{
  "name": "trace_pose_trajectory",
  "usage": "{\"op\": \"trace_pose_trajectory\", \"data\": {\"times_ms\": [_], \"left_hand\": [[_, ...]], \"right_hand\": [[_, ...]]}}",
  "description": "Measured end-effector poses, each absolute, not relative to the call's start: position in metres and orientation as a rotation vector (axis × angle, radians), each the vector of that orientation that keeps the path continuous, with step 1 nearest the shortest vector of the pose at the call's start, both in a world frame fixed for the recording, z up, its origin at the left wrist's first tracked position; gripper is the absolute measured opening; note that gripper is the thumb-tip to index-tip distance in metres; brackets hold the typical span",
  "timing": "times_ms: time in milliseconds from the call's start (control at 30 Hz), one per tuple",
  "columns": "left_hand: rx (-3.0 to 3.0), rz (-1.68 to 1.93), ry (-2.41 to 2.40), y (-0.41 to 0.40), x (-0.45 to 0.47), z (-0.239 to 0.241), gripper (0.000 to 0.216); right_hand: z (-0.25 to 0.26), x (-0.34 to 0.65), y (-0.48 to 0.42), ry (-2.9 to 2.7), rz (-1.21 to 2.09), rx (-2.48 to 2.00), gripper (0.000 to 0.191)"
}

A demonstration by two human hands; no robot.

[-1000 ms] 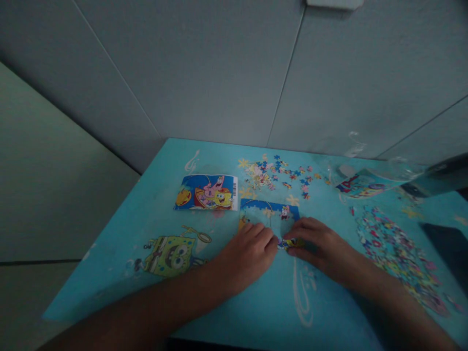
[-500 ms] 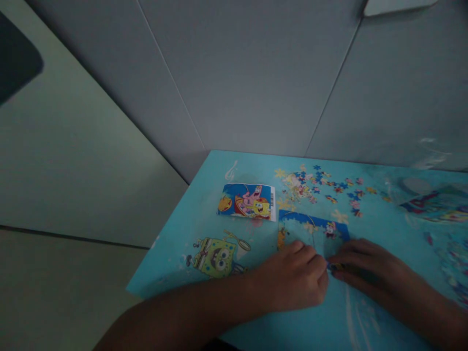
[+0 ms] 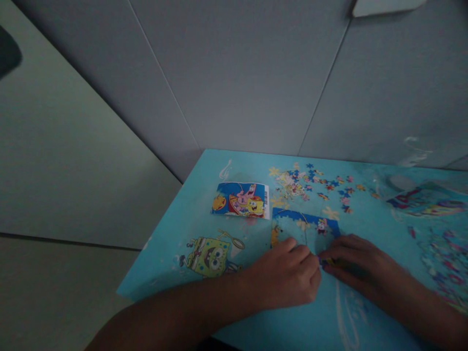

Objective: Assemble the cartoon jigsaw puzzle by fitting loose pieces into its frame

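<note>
My left hand rests knuckles-up on the blue table, fingers curled, its fingertips meeting my right hand. Between the two hands a small yellow and blue puzzle piece is pinched by my right fingers. Just beyond the hands lies a partly joined puzzle section with a dark blue top edge. A printed reference picture card lies to its left. Whether my left fingers hold anything is hidden.
Loose puzzle pieces are scattered at the back of the table. A bigger heap of pieces and a clear plastic bag lie at the right. A cartoon sponge print marks the tabletop near its left edge. Grey wall panels stand behind.
The view has swung left since a second ago, so the table sits further right in frame. Both hands stay together over the small piece, barely shifting.
</note>
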State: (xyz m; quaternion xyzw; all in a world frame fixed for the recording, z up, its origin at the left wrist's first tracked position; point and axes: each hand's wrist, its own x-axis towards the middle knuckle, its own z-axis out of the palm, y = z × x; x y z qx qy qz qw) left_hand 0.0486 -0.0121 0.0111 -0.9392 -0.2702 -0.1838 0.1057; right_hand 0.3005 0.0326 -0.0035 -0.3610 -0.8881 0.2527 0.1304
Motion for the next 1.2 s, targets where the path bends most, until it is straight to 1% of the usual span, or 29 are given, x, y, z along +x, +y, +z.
{"op": "trace_pose_trajectory", "data": {"times_ms": [367,633,733,867,967,1200], "left_hand": [[-2.746,-0.458,-0.837,-0.012,0.047,0.007,0.008],[-2.803,-0.399,-0.963,-0.009,0.045,0.005,0.012],[-2.848,-0.436,-1.008,-0.009,0.044,0.002,0.013],[-2.913,-0.496,-1.082,-0.009,0.042,-0.001,0.022],[-2.946,-0.559,-1.100,-0.008,0.038,-0.001,0.018],[-2.986,-0.629,-1.138,-0.006,0.035,0.005,0.020]], "right_hand": [[0.011,0.291,0.029,-2.593,0.743,-1.078,0.016],[0.015,0.288,0.028,-2.568,0.779,-1.085,0.016],[0.017,0.287,0.027,-2.559,0.792,-1.098,0.014],[0.018,0.287,0.026,-2.557,0.791,-1.106,0.013],[0.018,0.287,0.026,-2.558,0.779,-1.108,0.013],[0.018,0.286,0.026,-2.556,0.766,-1.106,0.015]]}}
